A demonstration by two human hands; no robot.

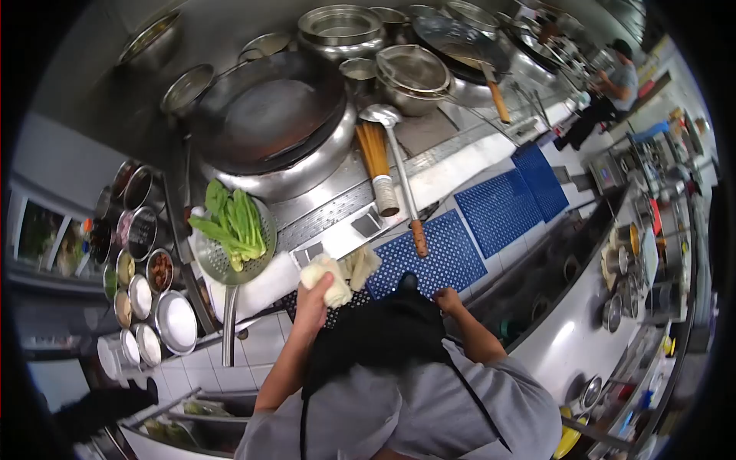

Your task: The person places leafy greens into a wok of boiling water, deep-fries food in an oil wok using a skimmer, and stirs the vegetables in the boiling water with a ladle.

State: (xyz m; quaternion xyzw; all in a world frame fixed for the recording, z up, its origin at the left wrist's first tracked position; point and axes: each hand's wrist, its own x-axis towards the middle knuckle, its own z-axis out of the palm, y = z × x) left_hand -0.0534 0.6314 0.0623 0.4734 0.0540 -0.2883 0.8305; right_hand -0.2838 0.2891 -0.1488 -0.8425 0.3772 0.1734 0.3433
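Note:
My left hand (313,300) is closed round a folded cream cloth (328,280), held in front of the stove edge. A loose part of the cloth hangs to the right. My right hand (447,300) is down beside the black apron, fingers curled in, with nothing visible in it. Left of the cloth, green leafy vegetables (236,228) lie in a perforated strainer (205,257) whose handle points toward me. A large dark wok (268,115) sits on the burner. A bamboo brush (377,170) and a wooden-handled ladle (400,165) rest on the stove front.
At left stand several seasoning bowls (176,322). Metal pots (341,27), a mesh strainer (414,67) and a second wok (460,46) line the back. Blue mats (429,257) cover the floor. A steel counter (567,330) runs along the right. Another person (613,88) stands far right.

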